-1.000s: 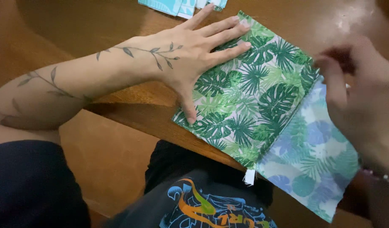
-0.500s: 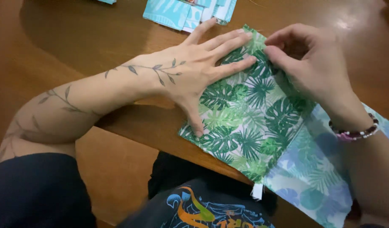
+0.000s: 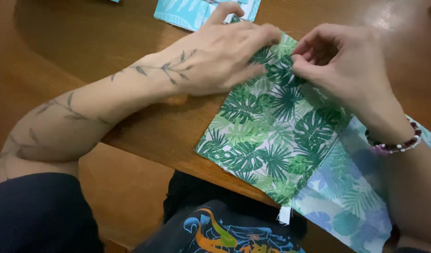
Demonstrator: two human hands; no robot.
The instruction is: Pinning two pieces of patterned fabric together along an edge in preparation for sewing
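A rectangle of green leaf-print fabric (image 3: pixel 267 136) lies on the brown wooden table (image 3: pixel 107 42), its near corner hanging over the table's edge. Joined to its right side is a paler piece with blue and green leaves (image 3: pixel 351 197). My left hand (image 3: pixel 215 58) rests on the far left part of the green fabric, fingers curled onto it. My right hand (image 3: pixel 337 65) pinches the fabric's far edge right beside the left fingertips. A beaded bracelet (image 3: pixel 395 143) sits on my right wrist.
Light blue patterned fabric pieces (image 3: pixel 196 11) lie at the table's far edge, just beyond my left hand. The table's curved near edge (image 3: pixel 178 161) runs under the fabric, with my lap and a printed dark shirt (image 3: pixel 224 229) below it.
My right hand came in from the right to the fabric's far edge and now pinches it. My left hand went from flat and spread to curled, sliding toward the far edge.
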